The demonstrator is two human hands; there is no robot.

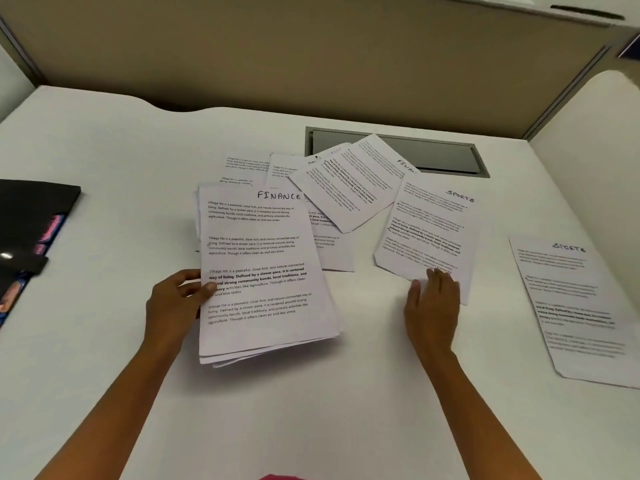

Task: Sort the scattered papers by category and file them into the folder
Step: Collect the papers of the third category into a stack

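Stack of white printed sheets headed FINANCE point(263, 271): near centre, its left edge pinched by the left hand point(173, 306), thumb on top. Judged light, limp and liable to fan and slide, so best held at a squared edge. Single white sheet headed SPORTS point(429, 230): to the right, with the straight fingers of the right hand point(433, 306) resting on its near edge. Loose white sheets point(349, 188) lie beyond. Black folder point(31, 216) sits at the left edge of the white counter point(104, 150).

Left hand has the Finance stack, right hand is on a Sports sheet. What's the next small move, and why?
Probably slide the near Sports sheet rightward with the right hand onto the far-right Sports sheet. That hand rests flat on the near sheet's bottom edge, both headings match, and the left hand grips the Finance stack.
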